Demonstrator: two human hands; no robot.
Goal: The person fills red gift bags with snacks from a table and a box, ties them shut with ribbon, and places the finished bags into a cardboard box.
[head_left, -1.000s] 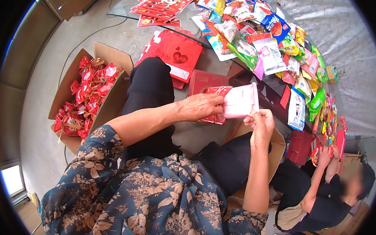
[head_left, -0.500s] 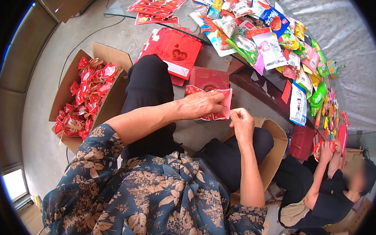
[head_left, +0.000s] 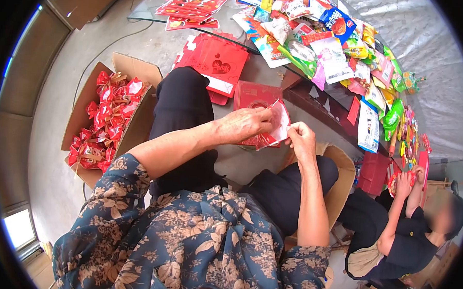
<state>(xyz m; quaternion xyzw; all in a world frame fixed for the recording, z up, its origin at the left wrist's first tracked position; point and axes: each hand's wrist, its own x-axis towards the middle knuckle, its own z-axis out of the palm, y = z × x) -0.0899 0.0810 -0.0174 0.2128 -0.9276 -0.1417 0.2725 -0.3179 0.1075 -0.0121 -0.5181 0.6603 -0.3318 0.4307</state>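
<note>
A small red bag (head_left: 279, 122), its whitish-pink inside showing at the mouth, is stretched between my two hands. My left hand (head_left: 247, 124) grips its left side with bent fingers. On the right edge my right hand (head_left: 302, 140) pinches the bag between thumb and fingertips. Below and behind it lies a dark red box (head_left: 253, 94) with a round emblem, partly covered by the bag and my left hand. A red gift bag (head_left: 222, 66) with a heart print lies flat just beyond the box.
Left of my knee stands a cardboard box (head_left: 122, 65) full of red wrapped bundles (head_left: 106, 108). Snack packets (head_left: 331, 56) and flat red printed bags (head_left: 196, 3) cover a glass table (head_left: 144, 10). At right, another person (head_left: 418, 235) holds something red; a carton (head_left: 343, 188) stands by my right leg.
The bag has tilted and its mouth has widened, showing more of the pale inside. My right hand has moved slightly up and right; my left hand has shifted a little.
</note>
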